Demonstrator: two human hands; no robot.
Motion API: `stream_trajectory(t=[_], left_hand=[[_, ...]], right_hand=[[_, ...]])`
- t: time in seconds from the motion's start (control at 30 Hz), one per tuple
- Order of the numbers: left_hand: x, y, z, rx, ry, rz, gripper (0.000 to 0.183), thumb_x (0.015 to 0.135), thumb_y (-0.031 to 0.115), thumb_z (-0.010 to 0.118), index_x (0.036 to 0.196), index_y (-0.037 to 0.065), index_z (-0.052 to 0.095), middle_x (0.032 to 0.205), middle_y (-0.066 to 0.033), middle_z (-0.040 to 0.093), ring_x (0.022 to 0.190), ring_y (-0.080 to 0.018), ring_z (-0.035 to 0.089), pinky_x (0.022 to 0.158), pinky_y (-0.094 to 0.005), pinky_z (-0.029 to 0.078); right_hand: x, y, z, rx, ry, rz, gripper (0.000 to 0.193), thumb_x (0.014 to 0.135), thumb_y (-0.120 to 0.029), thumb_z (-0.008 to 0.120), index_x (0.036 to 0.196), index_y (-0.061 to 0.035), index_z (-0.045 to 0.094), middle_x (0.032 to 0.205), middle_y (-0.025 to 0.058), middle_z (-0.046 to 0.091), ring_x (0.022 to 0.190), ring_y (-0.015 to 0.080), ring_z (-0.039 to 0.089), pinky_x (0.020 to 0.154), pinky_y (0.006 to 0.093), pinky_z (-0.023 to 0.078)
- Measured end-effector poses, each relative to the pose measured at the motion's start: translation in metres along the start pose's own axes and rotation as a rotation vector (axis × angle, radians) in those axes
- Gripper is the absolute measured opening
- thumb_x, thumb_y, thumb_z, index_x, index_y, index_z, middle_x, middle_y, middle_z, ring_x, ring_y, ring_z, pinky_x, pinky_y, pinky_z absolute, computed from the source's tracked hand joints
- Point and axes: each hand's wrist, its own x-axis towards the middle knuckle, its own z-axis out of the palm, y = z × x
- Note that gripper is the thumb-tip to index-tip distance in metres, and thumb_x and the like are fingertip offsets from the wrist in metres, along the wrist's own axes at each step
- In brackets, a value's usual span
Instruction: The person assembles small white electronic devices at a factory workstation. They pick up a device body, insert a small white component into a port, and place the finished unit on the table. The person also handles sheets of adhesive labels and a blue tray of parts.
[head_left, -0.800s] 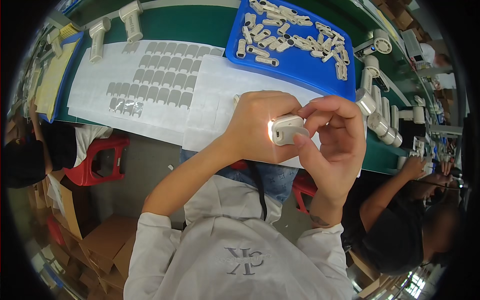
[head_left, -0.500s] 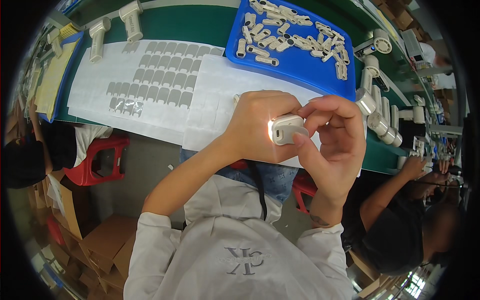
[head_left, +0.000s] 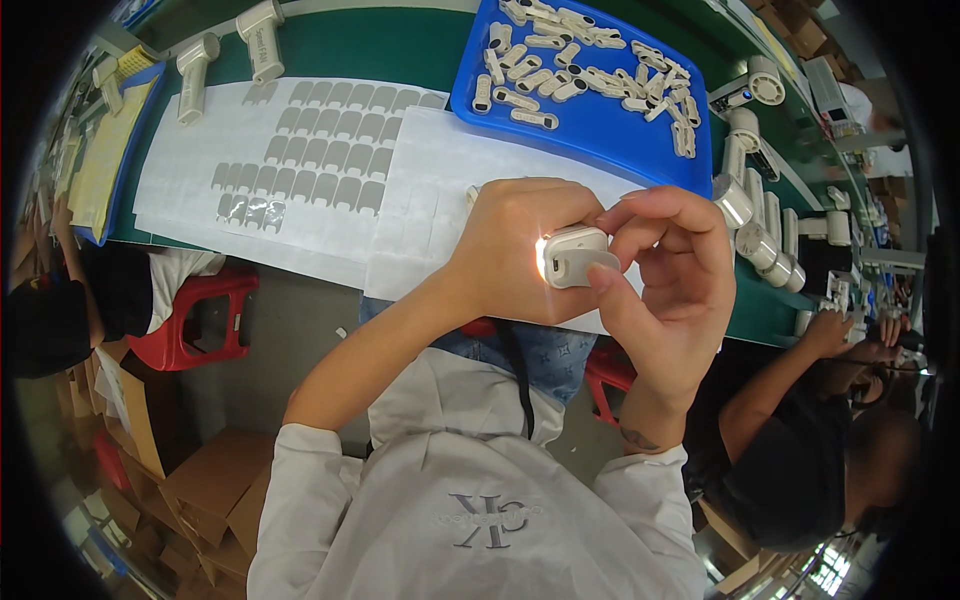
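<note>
My left hand (head_left: pixel 520 245) is wrapped round a white handheld fan (head_left: pixel 572 240). Only its rounded end shows, with a small dark port; the rest is mostly hidden behind my fingers. Between thumb and fingertips, my right hand (head_left: pixel 675 285) pinches a small grey sticker (head_left: pixel 577 268) with a rounded edge. The sticker lies against the fan's end face, just beside the port and partly over it. Bright light glares where the fan meets my left hand.
White sheets bearing rows of grey stickers (head_left: pixel 340 155) lie on the green table. A blue tray (head_left: pixel 590 150) holds many small white parts. Handheld fans stand at the back left (head_left: pixel 262 45) and lie along the right (head_left: pixel 768 250). A co-worker (head_left: pixel 775 450) sits at right, beyond my arm.
The grey sticker has shifted slightly left on the fan's end face and now covers more of the port. My left hand has hardly moved.
</note>
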Motion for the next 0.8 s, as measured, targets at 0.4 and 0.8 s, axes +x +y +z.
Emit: stream_trajectory(t=[0.4,0.8], left_hand=[[-0.0002,-0.0012,0.0004,0.014,0.001,0.01,0.038,0.073,0.042,0.073,0.069,0.007,0.06,0.06,-0.0076,0.057,0.052,-0.0286,0.057,0.048,-0.0354,0.045],[0.001,-0.0005,0.0004,-0.002,0.022,0.021,0.025,0.061,0.026,0.076,0.07,0.007,0.061,0.061,-0.0075,0.058,0.054,-0.0288,0.058,0.049,-0.035,0.045]], right_hand=[[-0.0004,-0.001,0.0029,-0.03,0.018,0.003,0.044,0.073,0.01,0.066,0.115,0.0017,0.054,0.086,0.0016,0.056,0.075,0.0068,0.053,0.075,0.0223,0.043],[-0.0006,0.0012,0.0064,-0.095,0.032,-0.041,0.046,0.073,0.011,0.066,0.117,0.0019,0.054,0.089,0.0038,0.057,0.075,0.0075,0.054,0.08,0.0248,0.045]])
